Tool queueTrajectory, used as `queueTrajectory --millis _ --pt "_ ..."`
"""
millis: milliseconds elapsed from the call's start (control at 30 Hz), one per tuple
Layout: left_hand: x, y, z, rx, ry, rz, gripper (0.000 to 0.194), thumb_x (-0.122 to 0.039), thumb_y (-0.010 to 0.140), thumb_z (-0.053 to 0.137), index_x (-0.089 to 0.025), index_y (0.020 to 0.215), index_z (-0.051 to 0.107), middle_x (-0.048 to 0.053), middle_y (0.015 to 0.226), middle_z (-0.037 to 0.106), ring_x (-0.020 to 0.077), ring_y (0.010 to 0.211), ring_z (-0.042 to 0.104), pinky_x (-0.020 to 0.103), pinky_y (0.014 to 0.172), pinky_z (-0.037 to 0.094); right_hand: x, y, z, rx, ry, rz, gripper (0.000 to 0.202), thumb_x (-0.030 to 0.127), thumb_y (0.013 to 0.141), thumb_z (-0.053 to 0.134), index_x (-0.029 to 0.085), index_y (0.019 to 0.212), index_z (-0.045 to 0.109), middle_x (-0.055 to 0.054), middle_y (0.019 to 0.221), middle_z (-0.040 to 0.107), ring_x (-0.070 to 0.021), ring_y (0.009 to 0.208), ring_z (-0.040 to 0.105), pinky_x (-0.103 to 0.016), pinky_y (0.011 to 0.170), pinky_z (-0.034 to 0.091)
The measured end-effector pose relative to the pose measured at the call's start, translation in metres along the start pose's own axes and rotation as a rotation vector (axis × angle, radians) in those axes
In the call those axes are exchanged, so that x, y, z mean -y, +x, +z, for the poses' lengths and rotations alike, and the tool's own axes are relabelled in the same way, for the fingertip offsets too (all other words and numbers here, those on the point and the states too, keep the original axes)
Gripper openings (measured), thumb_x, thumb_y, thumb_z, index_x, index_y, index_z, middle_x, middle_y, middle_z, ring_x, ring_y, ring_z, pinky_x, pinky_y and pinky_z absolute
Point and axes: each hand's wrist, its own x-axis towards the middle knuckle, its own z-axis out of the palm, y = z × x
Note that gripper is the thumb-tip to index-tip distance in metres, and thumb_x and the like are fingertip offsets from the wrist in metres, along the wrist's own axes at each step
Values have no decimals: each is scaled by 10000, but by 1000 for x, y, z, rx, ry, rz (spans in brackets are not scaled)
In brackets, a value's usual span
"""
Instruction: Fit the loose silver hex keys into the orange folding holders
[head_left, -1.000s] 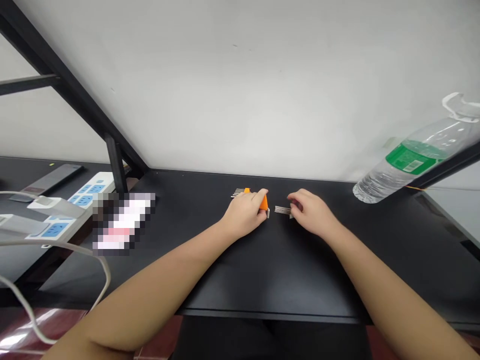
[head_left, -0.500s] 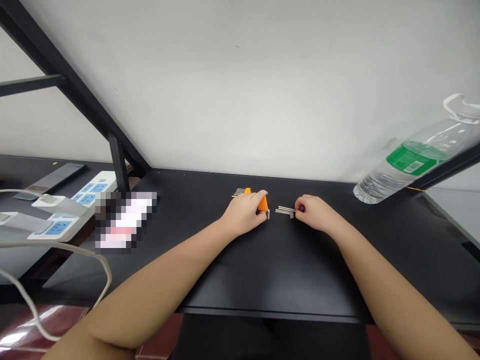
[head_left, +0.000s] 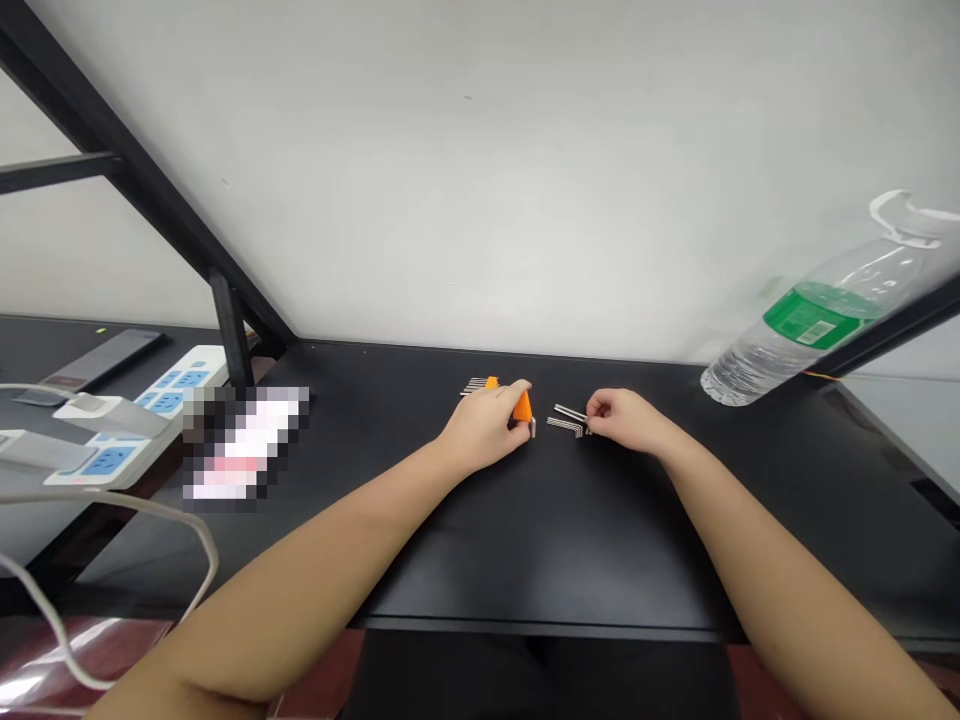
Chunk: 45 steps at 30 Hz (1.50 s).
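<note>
My left hand (head_left: 484, 430) is closed round an orange hex key holder (head_left: 523, 406) on the black tabletop. Several thin metal keys (head_left: 474, 385) stick out beyond its far left side, and a short metal end shows by my thumb. To the right, my right hand (head_left: 628, 422) pinches silver hex keys (head_left: 569, 411); how many is unclear, as the fingers cover their near ends. Just below these, several bent hex keys (head_left: 564, 427) lie side by side on the tabletop, between my two hands.
A large water bottle (head_left: 795, 320) with a green label stands at the back right. On the left are a pixelated phone-like object (head_left: 244, 445), a white power strip (head_left: 169, 400) with plugs, and a loose white cable (head_left: 206, 540). A grey wall (head_left: 480, 200) rises behind the table (head_left: 540, 560).
The hex keys at my right fingertips have tilted and separated from the bent keys lying below them. My left hand keeps its hold on the orange holder. The view has shifted slightly.
</note>
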Motion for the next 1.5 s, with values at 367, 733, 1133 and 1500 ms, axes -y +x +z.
queueTrajectory --millis 367,733,1133,1500 --pt "-3 1 -4 26 -136 -70 441 -286 820 674 -259 1255 603 -8 912 764 206 795 722 315 716 556 24 -20 13 -122 384 -358 142 358 921 685 218 903 702 -37 883 674 -148 603 650 -321 592 566" --pt "-4 0 -7 51 -160 -60 437 -289 812 687 -257 1244 625 -13 879 727 184 772 688 288 686 522 24 -23 12 -179 198 -589 136 240 992 603 228 947 731 -51 941 675 -140 633 640 -316 578 551" --pt "-4 0 -4 -162 -134 203 352 -260 816 701 -226 1160 638 24 1090 760 212 993 703 417 1009 445 34 -20 38 -142 427 -610 93 216 956 629 227 945 721 -64 1036 645 -162 778 663 -340 677 584" --pt "-4 -2 2 -184 -42 252 328 -257 855 647 -231 1180 611 -18 802 698 171 783 676 410 1048 454 34 -12 39 -48 584 -234 211 395 857 751 201 930 711 -31 825 698 -173 698 648 -344 695 548"
